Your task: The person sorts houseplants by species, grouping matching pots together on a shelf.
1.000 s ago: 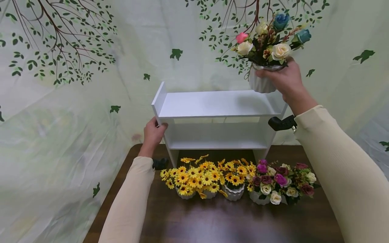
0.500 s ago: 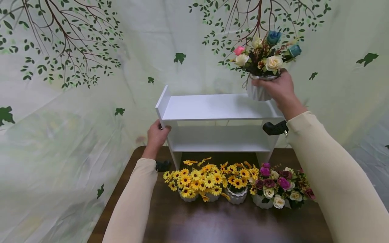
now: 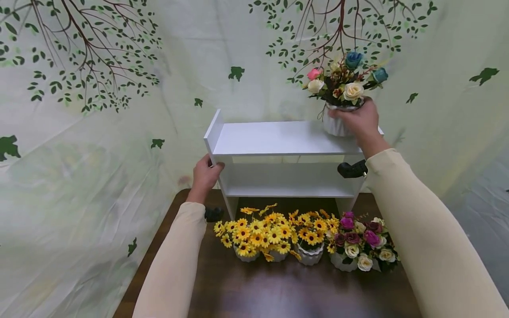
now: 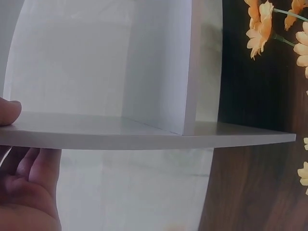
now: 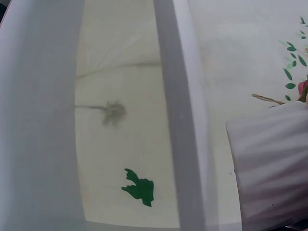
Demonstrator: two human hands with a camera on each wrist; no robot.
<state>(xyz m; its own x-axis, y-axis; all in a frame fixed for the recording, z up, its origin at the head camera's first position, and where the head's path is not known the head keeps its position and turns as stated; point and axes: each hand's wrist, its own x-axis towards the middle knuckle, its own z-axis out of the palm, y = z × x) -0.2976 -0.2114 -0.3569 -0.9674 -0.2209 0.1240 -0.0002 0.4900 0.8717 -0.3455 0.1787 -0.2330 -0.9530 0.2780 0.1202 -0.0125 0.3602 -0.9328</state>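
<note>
Flower pot [image 3: 336, 126]: white and ribbed, filled with blue, cream and pink roses; it is upright over the right end of the top shelf [image 3: 270, 137] of a white shelf unit [image 3: 230, 205]. A gap shows under its base in the right wrist view, so it does not seem set down.
Right hand [image 3: 363, 123]: wrapped around the pot, just below the flowers; some fingers are hidden.
Left hand [image 3: 207, 176]: grips the left side panel [image 3: 214, 134], thumb on one side and fingers on the other, probably to steady the unit.
Work done: this pot is off the tabletop [image 3: 302, 291] and over the shelf, which looks like most of its placing.
Work left: contact with the board and letting go are not yet done.
Yellow flowers [image 3: 258, 232]: in white pots on the tabletop, in front of the unit, in neither hand.
Purple and cream roses [image 3: 363, 240]: beside them at the right, also untouched; how many pots hold them cannot be told.
</note>
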